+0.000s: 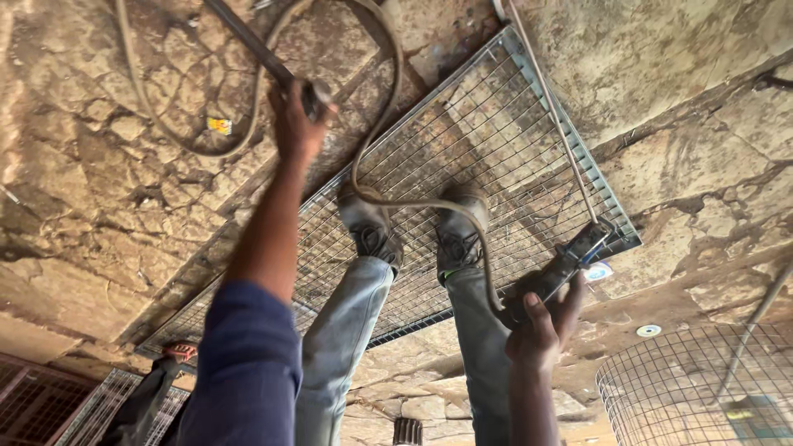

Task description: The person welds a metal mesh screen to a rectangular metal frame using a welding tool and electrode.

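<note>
Cracked dirt floor [99,190], wire mesh panel [496,140] underfoot; fingers clamped on electrode holder [570,260], hammer [256,45].

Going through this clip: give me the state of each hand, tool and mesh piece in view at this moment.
left hand: closed around a dark bar.
dark bar: held, slanting over the ground.
right hand: gripping an electrode holder.
electrode holder: held, thin rod clamped in it.
cable: slack, looped across the panel.
mesh panel: flat on the ground, stood on.
round mesh cage: standing nearby, untouched.
</note>
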